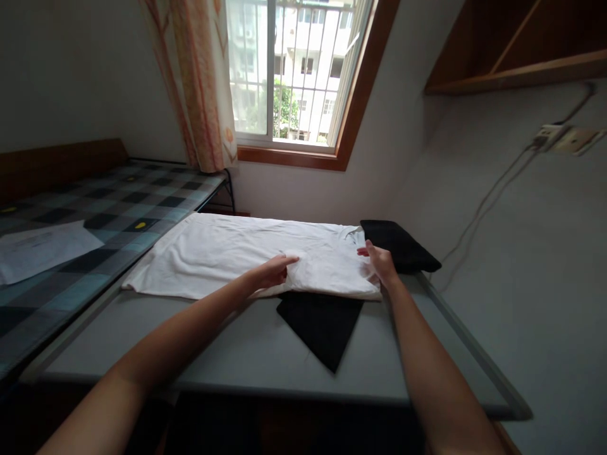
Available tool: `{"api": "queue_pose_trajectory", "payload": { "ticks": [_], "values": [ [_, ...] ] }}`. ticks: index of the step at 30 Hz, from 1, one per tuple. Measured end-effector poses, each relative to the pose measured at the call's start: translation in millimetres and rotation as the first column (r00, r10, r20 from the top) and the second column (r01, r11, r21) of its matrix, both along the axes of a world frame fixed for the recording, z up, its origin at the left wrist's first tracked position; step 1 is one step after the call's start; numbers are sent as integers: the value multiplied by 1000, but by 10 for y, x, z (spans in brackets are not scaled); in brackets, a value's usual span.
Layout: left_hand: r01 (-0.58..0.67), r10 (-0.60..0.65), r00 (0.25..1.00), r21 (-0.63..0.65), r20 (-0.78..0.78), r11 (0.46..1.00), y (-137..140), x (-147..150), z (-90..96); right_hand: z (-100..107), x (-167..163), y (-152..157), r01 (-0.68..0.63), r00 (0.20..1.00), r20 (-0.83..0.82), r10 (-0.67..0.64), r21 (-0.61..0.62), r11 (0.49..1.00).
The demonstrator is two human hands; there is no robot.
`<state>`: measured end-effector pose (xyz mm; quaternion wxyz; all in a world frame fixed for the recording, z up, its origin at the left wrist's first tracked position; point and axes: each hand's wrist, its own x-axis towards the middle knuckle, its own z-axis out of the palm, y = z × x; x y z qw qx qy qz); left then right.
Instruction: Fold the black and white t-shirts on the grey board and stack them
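A white T-shirt (227, 243) lies stretched lengthwise across a grey table (227, 354), its neckline toward the right end. Black fabric (325, 325) sticks out from under its near edge in a pointed shape. More black fabric (398, 243) spreads at the far right; whether these are the shirt's sleeves, I cannot tell. My left hand (275, 270) is closed at the shirt's near edge, pinching the white cloth with the thumb on top. My right hand (380, 262) is by the neckline end, fingers apart and partly blurred, close over the cloth.
A bed with a checked cover (161, 196) adjoins the table on the left, with a paper sheet (47, 249) on it. Behind are a curtain (203, 88) and a barred window (303, 76). A socket strip (550, 134) with a hanging cord is on the right wall below a wooden shelf (521, 72).
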<state>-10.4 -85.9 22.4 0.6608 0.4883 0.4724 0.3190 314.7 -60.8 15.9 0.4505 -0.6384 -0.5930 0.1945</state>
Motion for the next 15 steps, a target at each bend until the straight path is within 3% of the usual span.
{"api": "queue_pose_trajectory", "payload": {
  "ticks": [5, 11, 15],
  "values": [
    [-47, 61, 995, 163, -78, 985, -169, -42, 74, 74, -99, -141, -45, 921, 363, 140, -258, 965],
    [188, -120, 969, 322, -218, 928, -247, -211, 123, 131, -195, -202, -164, 876, 386, 290, -329, 930],
    [297, -207, 944, 391, -256, 871, -313, -305, 76, 172, -232, -203, -92, 857, 442, 266, -375, 922]
  ]
}}
